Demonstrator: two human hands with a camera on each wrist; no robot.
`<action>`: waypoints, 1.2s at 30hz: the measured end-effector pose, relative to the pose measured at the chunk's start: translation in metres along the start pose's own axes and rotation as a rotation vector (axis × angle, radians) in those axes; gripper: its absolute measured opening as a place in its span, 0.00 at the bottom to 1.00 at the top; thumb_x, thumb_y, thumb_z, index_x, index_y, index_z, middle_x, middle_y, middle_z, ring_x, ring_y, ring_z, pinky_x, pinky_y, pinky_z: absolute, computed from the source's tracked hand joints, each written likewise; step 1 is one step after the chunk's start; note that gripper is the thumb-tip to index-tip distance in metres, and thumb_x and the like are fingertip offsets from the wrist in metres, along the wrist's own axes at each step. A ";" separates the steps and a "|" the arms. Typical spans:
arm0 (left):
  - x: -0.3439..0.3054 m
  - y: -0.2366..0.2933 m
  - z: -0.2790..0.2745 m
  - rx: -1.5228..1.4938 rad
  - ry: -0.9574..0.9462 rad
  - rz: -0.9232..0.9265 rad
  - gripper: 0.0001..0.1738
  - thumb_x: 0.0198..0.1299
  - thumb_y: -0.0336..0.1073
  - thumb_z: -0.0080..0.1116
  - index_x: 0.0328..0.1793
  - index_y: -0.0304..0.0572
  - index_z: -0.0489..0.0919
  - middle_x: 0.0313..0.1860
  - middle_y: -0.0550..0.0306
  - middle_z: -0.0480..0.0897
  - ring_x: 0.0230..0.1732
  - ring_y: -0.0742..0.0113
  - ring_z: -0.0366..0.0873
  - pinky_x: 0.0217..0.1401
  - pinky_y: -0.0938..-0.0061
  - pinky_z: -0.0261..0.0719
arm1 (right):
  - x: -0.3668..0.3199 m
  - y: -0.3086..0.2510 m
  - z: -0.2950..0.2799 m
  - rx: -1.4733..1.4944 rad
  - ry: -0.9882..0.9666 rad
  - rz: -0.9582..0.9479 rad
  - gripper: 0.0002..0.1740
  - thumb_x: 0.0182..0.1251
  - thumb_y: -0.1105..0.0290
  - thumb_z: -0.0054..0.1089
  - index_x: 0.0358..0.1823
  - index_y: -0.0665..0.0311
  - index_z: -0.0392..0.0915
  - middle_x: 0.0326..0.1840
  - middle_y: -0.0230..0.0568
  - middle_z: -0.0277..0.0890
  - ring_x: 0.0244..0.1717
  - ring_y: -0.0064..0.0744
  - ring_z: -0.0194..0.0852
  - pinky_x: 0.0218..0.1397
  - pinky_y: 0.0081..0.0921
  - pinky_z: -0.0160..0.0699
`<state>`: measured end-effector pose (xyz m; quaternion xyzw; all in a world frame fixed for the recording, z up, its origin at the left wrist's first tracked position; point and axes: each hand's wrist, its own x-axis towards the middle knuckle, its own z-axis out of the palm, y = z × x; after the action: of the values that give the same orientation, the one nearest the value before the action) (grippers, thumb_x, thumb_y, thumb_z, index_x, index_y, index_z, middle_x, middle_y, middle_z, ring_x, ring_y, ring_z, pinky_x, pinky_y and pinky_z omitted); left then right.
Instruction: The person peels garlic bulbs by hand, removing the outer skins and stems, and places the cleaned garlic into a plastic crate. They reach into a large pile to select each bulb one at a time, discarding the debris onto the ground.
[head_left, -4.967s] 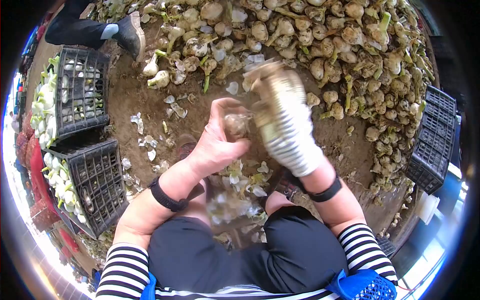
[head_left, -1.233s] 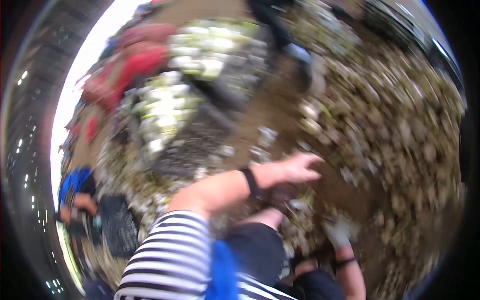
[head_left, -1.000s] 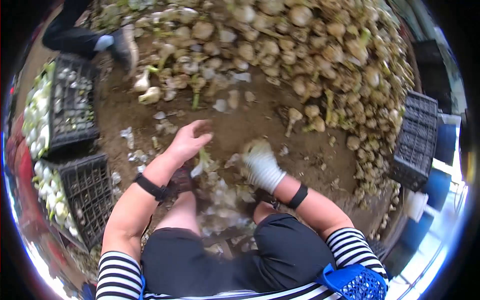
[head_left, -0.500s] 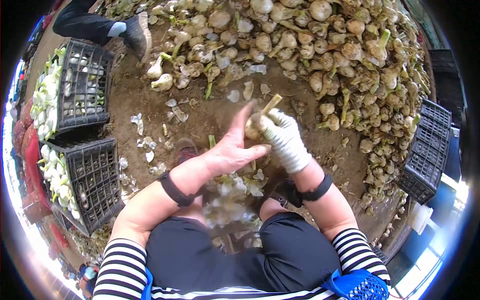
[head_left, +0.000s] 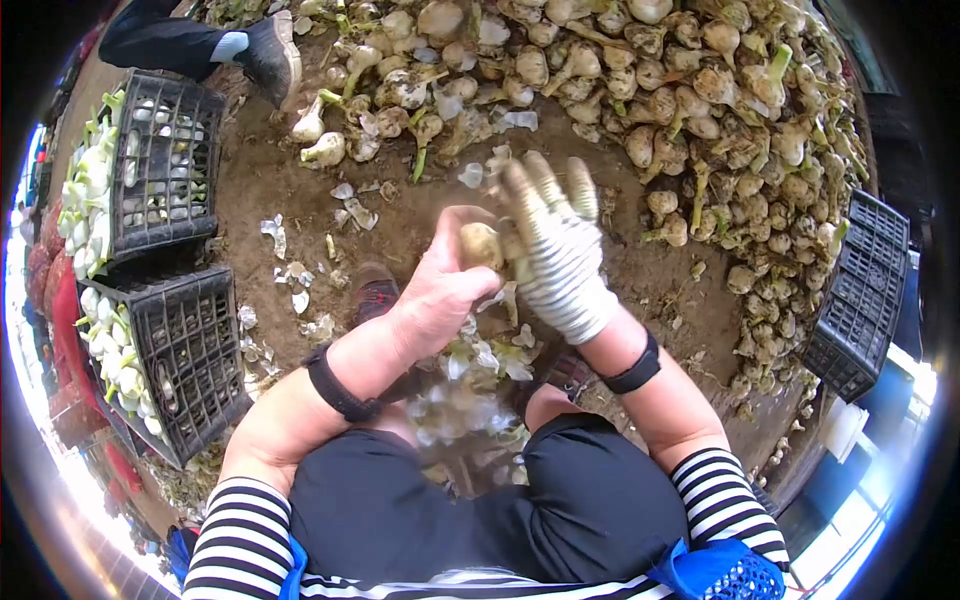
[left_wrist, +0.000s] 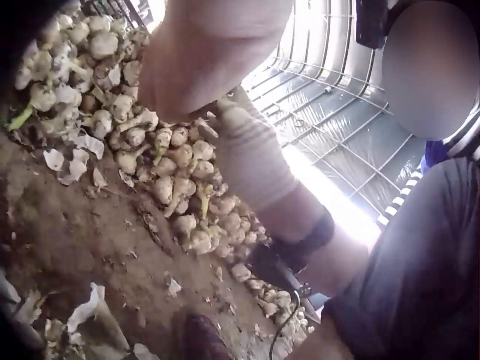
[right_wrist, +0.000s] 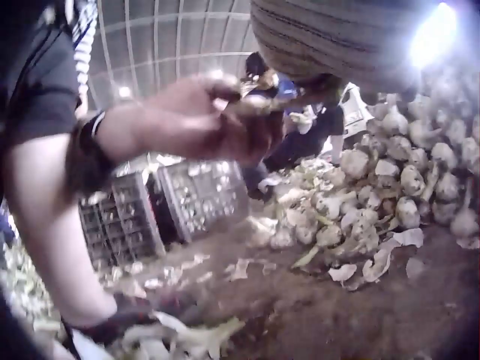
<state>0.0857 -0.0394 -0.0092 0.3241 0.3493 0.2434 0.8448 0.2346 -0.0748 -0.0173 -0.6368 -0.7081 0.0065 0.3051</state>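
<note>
In the head view my bare left hand (head_left: pixel 430 295) grips a brownish garlic bulb (head_left: pixel 482 246) between curled fingers and thumb. My right hand (head_left: pixel 562 245), in a striped, soiled glove, is right beside the bulb with its fingers stretched out and spread; its thumb side meets the bulb's stem end. The left wrist view shows the left hand (left_wrist: pixel 214 60) from close up, hiding the bulb, with the gloved hand (left_wrist: pixel 251 154) behind it. In the right wrist view the left hand (right_wrist: pixel 195 124) reaches in under the gloved hand (right_wrist: pixel 326 37).
A large heap of garlic bulbs (head_left: pixel 690 100) fills the upper right. Black crates (head_left: pixel 165 170) of trimmed white garlic stand at the left, and stacked black crates (head_left: pixel 862 295) at the right. Loose peelings (head_left: pixel 485 355) lie between my feet. Another person's shoe (head_left: pixel 270 60) is upper left.
About a second ago both hands were lower and apart. Then the right hand held a stemmed garlic bulb up to the left. Now the left hand grips it and the right fingers have straightened.
</note>
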 end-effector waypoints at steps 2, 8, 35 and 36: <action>-0.001 0.000 -0.007 -0.055 0.031 0.008 0.31 0.43 0.16 0.50 0.56 0.46 0.64 0.47 0.62 0.71 0.47 0.71 0.70 0.47 0.81 0.70 | 0.004 0.010 -0.010 0.063 0.129 0.049 0.34 0.46 0.76 0.60 0.61 0.60 0.67 0.42 0.48 0.75 0.50 0.48 0.73 0.58 0.46 0.64; -0.004 0.012 -0.002 -0.077 0.086 -0.045 0.30 0.47 0.17 0.47 0.59 0.47 0.63 0.50 0.60 0.71 0.48 0.71 0.70 0.47 0.79 0.69 | 0.005 -0.001 -0.019 0.032 -0.069 -0.225 0.31 0.47 0.66 0.58 0.59 0.51 0.71 0.33 0.25 0.75 0.40 0.31 0.71 0.48 0.32 0.68; 0.000 0.016 -0.008 0.132 0.193 0.131 0.23 0.50 0.31 0.67 0.50 0.41 0.69 0.43 0.58 0.75 0.41 0.72 0.77 0.46 0.77 0.78 | 0.004 -0.021 -0.007 1.601 0.101 0.885 0.38 0.60 0.66 0.60 0.69 0.63 0.51 0.52 0.36 0.69 0.52 0.25 0.68 0.51 0.23 0.71; 0.000 0.015 -0.004 0.305 0.188 0.324 0.24 0.46 0.29 0.70 0.46 0.42 0.69 0.44 0.59 0.72 0.44 0.73 0.74 0.49 0.78 0.77 | 0.004 -0.017 -0.004 1.777 0.045 1.012 0.37 0.61 0.63 0.60 0.69 0.64 0.52 0.53 0.36 0.68 0.53 0.25 0.68 0.52 0.23 0.71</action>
<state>0.0805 -0.0282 -0.0008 0.4755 0.4025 0.3493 0.6999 0.2213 -0.0755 -0.0061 -0.4046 -0.0895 0.6453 0.6418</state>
